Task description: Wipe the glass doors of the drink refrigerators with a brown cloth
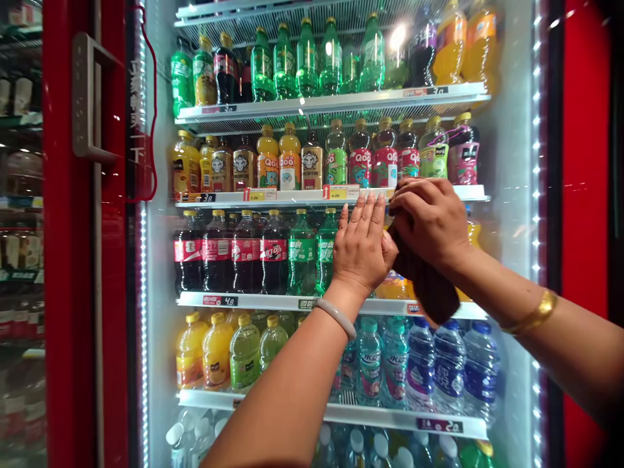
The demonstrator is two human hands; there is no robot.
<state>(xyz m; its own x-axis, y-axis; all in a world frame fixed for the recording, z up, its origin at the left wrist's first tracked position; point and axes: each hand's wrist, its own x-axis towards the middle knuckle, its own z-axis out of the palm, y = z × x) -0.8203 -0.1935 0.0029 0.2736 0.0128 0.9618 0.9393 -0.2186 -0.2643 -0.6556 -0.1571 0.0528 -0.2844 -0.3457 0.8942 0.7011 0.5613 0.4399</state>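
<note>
L hand [363, 250] has its fingers straight up, side by side w/ tiny gaps, & looks flat on the glass [511, 162] of a big drink fridge. Its thumb is next to the brown cloth [436, 299]. R hand [436, 218] is just beside it, up a bit, w/ fingers bent round the cloth. The cloth is bunched at the top, & its end hangs down under R hand. Can't tell if the cloth touches the glass, b/c R hand hides some of it.

L wrist has a pale gray ring [336, 317]; R wrist has a gold one [533, 315].

Behind the hands, cola bottles [246, 253] are left of L hand, w/ green soda bottles [302, 253] btwn. Just above are Qoo bottles [361, 156] & price tags [341, 192]. More green bottles [306, 58] are up top. Down low: yellow juice [217, 351] on the left, blue-cap bottles [448, 364] on the right, & white caps [357, 439] at the very bottom.

Farther out, bright light strips [144, 325] run up both sides, & a gray handle [82, 104] is on the red frame [112, 260], far left.
</note>
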